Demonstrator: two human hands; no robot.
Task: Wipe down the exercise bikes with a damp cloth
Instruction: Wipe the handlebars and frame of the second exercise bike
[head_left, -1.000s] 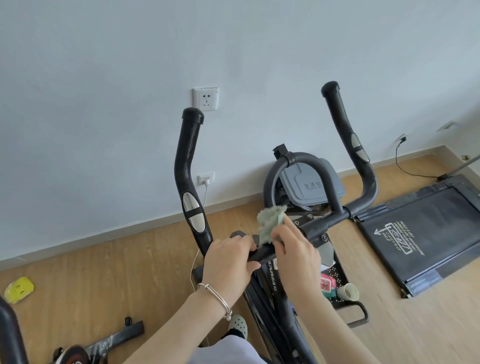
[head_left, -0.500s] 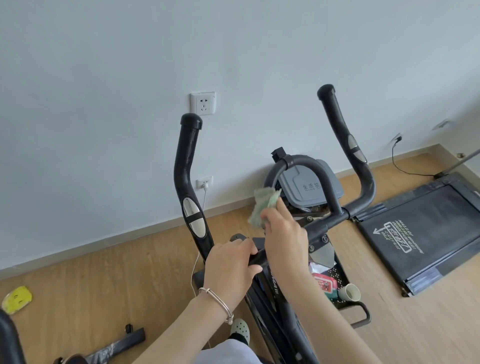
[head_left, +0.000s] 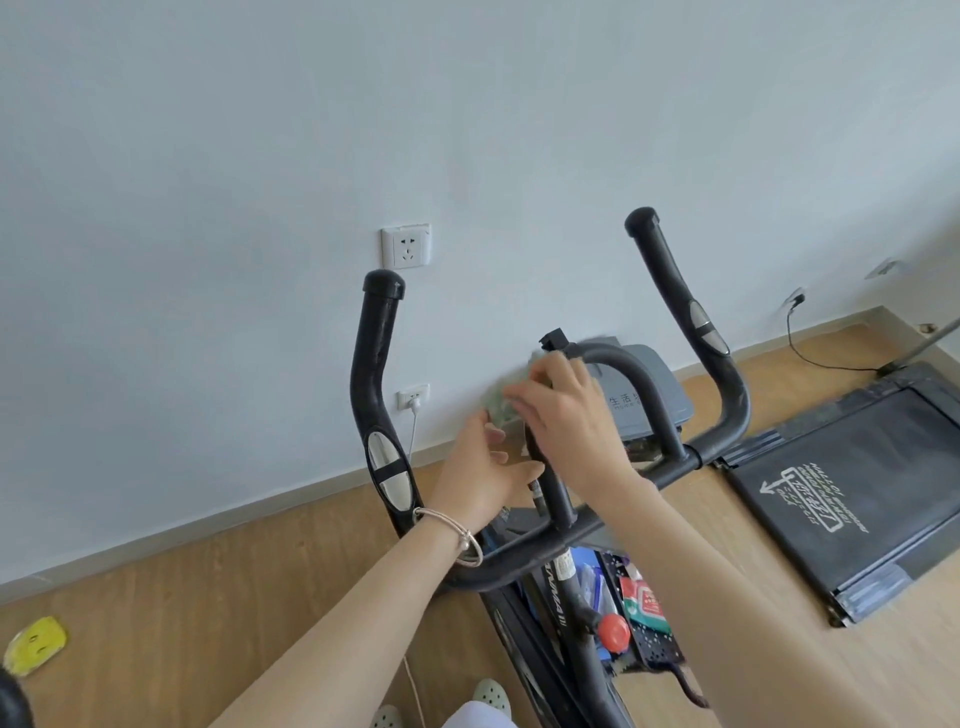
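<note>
A black exercise bike stands before me, its handlebar (head_left: 378, 395) rising in two long grips with an inner loop bar (head_left: 634, 374) between them. My right hand (head_left: 566, 421) holds a pale green cloth (head_left: 501, 405) against the left side of that loop. My left hand (head_left: 480, 475), a bracelet on its wrist, hovers just below the cloth with fingers spread and relaxed, touching its lower edge at most. Motion blur hides the exact finger contact.
A folded treadmill (head_left: 841, 488) lies on the wood floor at right. A grey lidded bin (head_left: 654, 395) sits behind the bike by the wall. A tray with packets (head_left: 644, 608) is under the bars. A yellow object (head_left: 36, 642) lies far left.
My left hand has let go of the crossbar and risen toward the cloth. My right hand carried the cloth up from the crossbar to the loop bar. The view tilted lower.
</note>
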